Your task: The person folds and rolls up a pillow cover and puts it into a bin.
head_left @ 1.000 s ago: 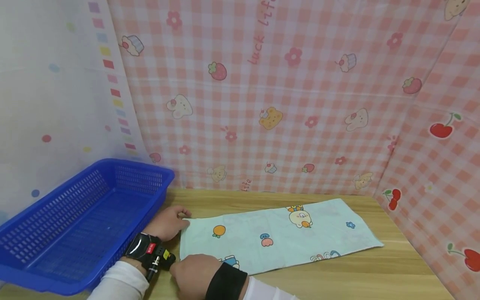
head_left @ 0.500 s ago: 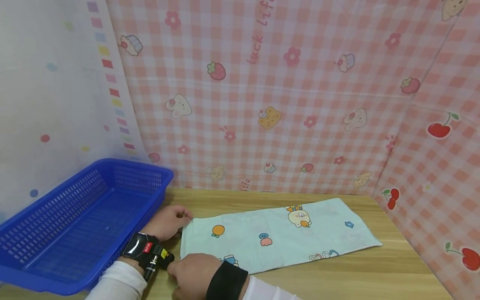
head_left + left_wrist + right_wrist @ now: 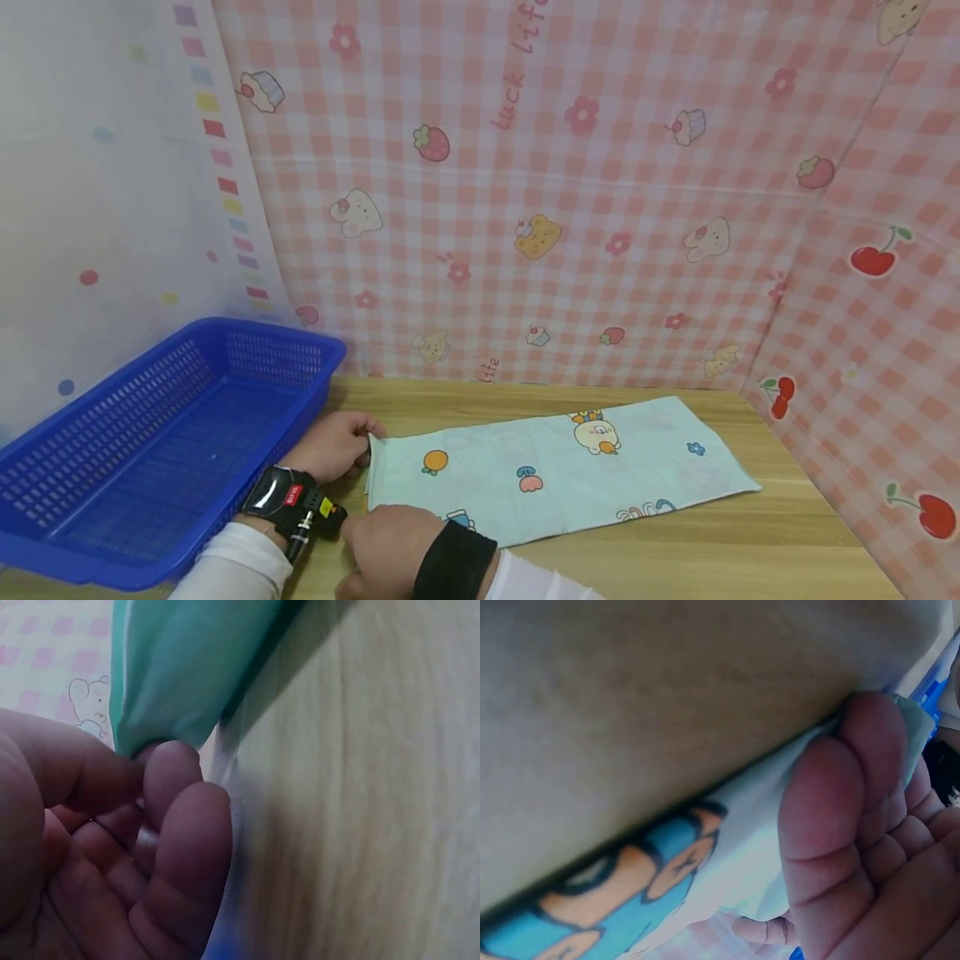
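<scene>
A mint-green cloth (image 3: 555, 475) with cartoon prints lies folded in a long strip on the wooden table. My left hand (image 3: 333, 446) pinches its far left corner; in the left wrist view the cloth (image 3: 187, 667) rises from between the thumb and fingertips. At the near left corner, my right hand (image 3: 393, 546) grips the edge with curled fingers. The right wrist view shows these fingers (image 3: 821, 799) against the cloth (image 3: 761, 817), with a bit of its corner showing past the fingertips. The cloth's left edge is slightly lifted between the hands.
A blue plastic basket (image 3: 330, 367) with mesh sides stands left of my left forearm. Behind the table hangs a pink checked curtain (image 3: 480, 208), which continues along the right side. A white dotted sheet (image 3: 135, 208) covers the left side. Bare wooden tabletop (image 3: 675, 550) shows in front of the cloth.
The cloth's left edge has shifted slightly right and come up a little between my hands. My left hand has closed on the far corner. The basket has stayed in place.
</scene>
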### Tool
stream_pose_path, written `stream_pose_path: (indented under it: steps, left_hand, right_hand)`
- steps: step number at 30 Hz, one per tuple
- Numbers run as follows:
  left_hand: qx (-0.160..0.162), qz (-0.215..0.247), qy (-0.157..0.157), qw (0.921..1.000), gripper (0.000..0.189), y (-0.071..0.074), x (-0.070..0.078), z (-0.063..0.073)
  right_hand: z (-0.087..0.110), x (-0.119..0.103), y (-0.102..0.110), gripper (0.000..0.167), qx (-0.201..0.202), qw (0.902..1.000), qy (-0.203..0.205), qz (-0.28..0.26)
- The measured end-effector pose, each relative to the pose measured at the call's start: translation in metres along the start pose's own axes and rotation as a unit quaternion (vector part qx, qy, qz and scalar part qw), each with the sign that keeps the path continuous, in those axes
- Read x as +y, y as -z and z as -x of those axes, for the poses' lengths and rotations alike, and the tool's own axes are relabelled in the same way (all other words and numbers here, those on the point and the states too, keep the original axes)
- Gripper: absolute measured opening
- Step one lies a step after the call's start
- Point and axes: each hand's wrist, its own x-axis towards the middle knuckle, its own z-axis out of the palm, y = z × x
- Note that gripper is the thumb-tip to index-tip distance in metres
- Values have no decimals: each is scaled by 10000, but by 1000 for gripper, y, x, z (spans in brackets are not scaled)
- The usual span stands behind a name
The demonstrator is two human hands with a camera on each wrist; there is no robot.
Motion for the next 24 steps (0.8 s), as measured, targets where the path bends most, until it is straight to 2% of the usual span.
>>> stream_pose_path:
  steps: [5,14,20,24]
  left_hand:
    - [-64,-84,-77,9999,28,1,0,0]
    - [-5,-318,-141,9994,22,3,3,3]
    - [-28,-451,-382,9982,17,4,2,2]
    - [-72,-575,-326,9978,16,5,0,-1]
  right_hand:
    - [0,-1,1,33,71,9998,-105,-141]
    - [3,0,1,30,136,9995,128,270]
    - [16,7,1,30,274,9991,250,-211]
    - [22,10,2,24,462,9977,139,-478]
